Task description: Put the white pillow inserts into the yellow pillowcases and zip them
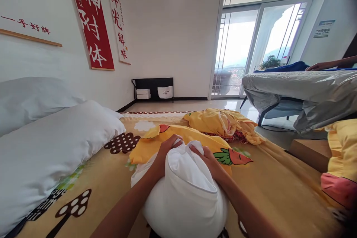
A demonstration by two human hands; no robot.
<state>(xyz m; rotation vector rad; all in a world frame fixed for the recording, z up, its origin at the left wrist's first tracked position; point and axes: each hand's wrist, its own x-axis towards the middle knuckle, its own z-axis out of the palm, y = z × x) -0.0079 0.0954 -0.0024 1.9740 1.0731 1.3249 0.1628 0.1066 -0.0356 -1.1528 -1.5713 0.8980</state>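
A plump white pillow (192,208) stands bunched up in front of me, with a loose fold of white fabric and a piped edge on its upper side. My left hand (171,147) is closed on the far left corner of that fabric. On the far right corner, my right hand (205,154) pinches the same cloth. Some fingers of both hands are hidden in the folds. Just beyond and partly under the hands lies a yellow pillowcase (189,134) printed with carrots, flat on the patterned bed sheet (111,193).
White pillows (61,137) lie along the left wall. A crumpled yellow cloth (220,119) is at the bed's far edge. To the right are a cardboard box (309,152), more yellow bedding (344,148) and a plastic-covered table (301,81), where another person's hand (318,66) rests.
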